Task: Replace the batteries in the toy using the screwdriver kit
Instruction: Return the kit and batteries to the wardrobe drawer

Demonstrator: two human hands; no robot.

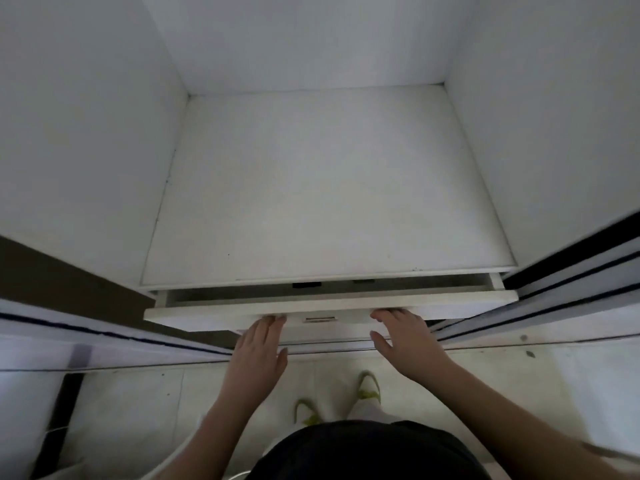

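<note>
- At the far left a sliding door track (104,336) runs along the floor, with a brown panel (62,271) above it; neither bears on the batteries.
- The left hand (258,355) reaches to the front of a white drawer (214,315), left of its small metal handle (320,319); its fingers (273,320) lie nearly straight with the tips against the drawer front, curled round nothing.
- The drawer stands only a crack open beneath a white shelf (322,188) inside a cabinet; through the gap show two small dark shapes (305,285), too hidden to name; whether the hands are drawing it out or pushing it in cannot be told from this view.
- The right hand (403,344) comes to the drawer front right of the handle; its fingers (388,315) are spread and relaxed, tips touching the front edge, thumb free, holding nothing.
- Below, on the tiled floor (519,386), stand the person's feet in yellow-green sandals (369,389); at the right runs a second door track (554,306).
- The toy, the batteries and the screwdriver kit are nowhere to be seen; they may lie in the drawer, though that is only a guess.
- Judged from this, the task has hardly begun or the things are merely being fetched: no screw loosened, no cover lifted, no cell swapped; all of it appears still to be done.
</note>
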